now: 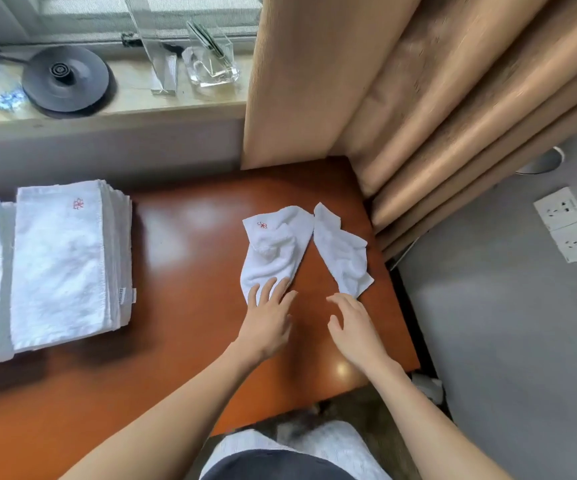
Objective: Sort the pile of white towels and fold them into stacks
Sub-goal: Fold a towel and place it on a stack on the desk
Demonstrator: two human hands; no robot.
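On the table [183, 237], small towel [273, 251] lies crumpled, well to the right of the folded stack [62, 265]. A second piece [342, 258] lies further right again, meeting it at the far tip; can't tell if it's one cloth or two. L hand [266, 317] is flat, fingers straight & spread, tips pressing the small towel's near end, gripping nothing. R hand [352, 323] is relaxed, fingers loose, holding nothing, tips just at the second piece's near corner. Terry looks light, soft, floppy, so prob won't keep shape when lifted. Best to pinch two corners of a hemmed edge, shake flat, then fold.
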